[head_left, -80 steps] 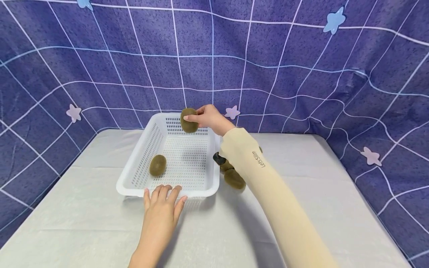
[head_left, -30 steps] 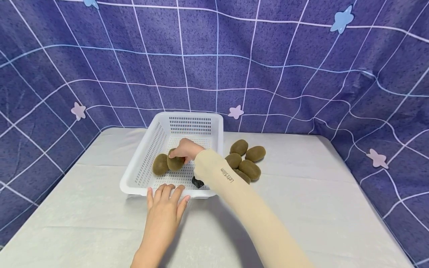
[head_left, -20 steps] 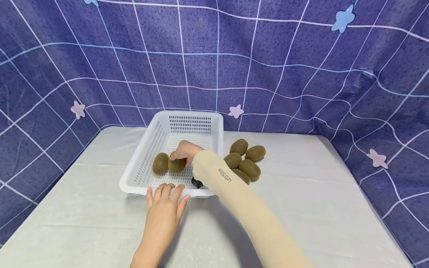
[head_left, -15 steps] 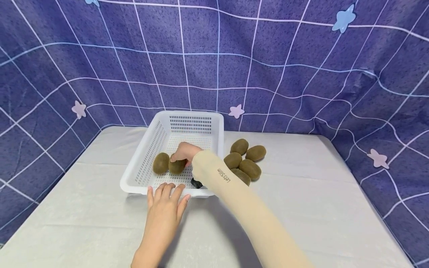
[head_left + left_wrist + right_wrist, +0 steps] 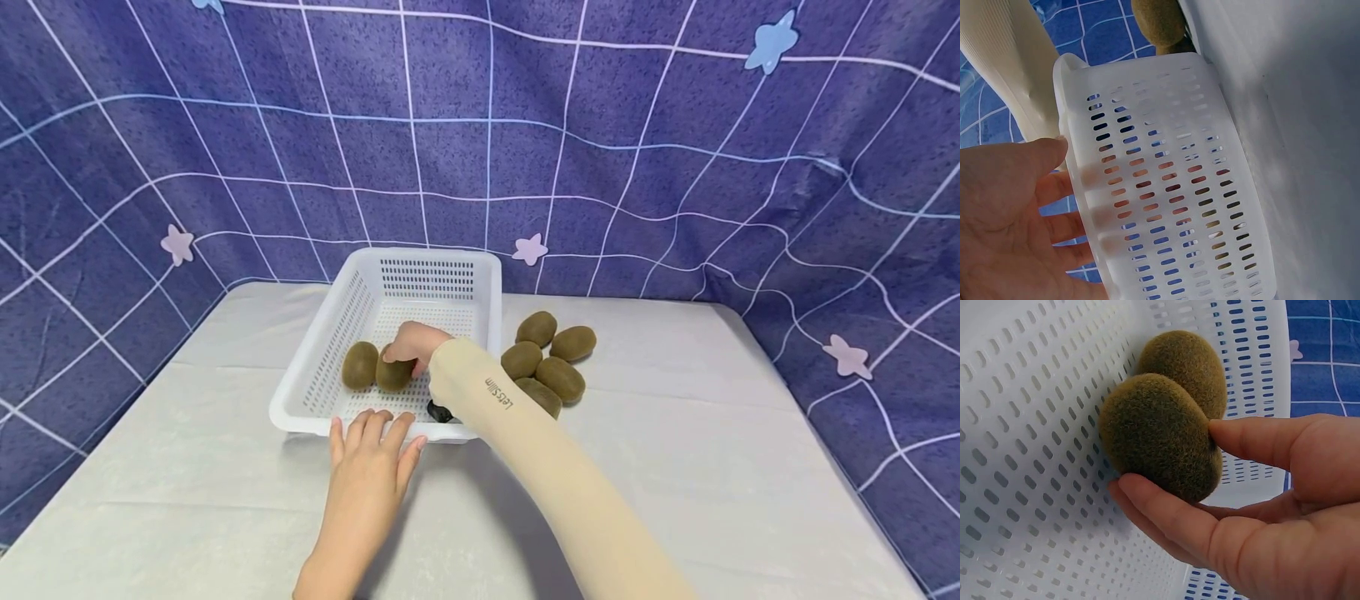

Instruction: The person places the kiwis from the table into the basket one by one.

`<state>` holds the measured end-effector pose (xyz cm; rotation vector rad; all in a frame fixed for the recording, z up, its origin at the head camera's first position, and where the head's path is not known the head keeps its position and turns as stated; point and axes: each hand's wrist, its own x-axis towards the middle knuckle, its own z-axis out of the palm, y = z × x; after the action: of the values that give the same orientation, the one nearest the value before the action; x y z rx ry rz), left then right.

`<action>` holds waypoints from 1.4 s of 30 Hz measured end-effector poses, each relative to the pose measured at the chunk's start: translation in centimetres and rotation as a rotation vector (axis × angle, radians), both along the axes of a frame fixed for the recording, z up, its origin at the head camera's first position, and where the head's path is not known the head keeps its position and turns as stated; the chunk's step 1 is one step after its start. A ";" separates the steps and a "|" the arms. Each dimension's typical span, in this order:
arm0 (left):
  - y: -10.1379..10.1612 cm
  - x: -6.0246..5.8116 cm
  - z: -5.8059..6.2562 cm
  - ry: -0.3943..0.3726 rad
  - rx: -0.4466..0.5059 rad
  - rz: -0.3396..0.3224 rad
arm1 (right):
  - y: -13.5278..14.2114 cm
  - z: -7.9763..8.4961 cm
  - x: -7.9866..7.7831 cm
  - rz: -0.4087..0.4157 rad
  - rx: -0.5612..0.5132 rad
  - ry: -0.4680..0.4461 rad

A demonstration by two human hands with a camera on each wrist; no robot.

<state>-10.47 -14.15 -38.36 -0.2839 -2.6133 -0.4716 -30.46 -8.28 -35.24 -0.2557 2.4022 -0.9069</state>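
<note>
Purple cloth (image 5: 420,150) backs the basket (image 5: 427,310); inside, my right hand (image 5: 417,343) pinches one kiwi (image 5: 392,377), the second kiwi (image 5: 360,366) just left; my left hand (image 5: 366,467) grips the near rim (image 5: 300,426).

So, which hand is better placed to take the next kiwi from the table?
Probably the right hand: it is nearer the kiwis on the table, though it must first release its held kiwi. The left hand holds the basket by its near rim, farther away.
</note>
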 end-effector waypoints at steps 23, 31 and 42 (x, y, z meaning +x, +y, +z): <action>0.1 -0.1 -0.1 0.015 0.008 0.003 | 1.6 0.3 -0.2 0.093 0.033 0.016; 0.2 -0.1 -0.1 0.016 0.009 0.005 | 2.1 1.2 0.0 0.038 -0.015 0.019; 0.2 0.0 0.0 0.002 0.009 0.002 | 2.9 2.8 0.3 0.048 -0.056 0.041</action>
<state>-10.46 -13.91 -38.35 -0.2783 -2.6088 -0.4819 -30.21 -5.33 -32.41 -0.3541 2.3999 -0.9563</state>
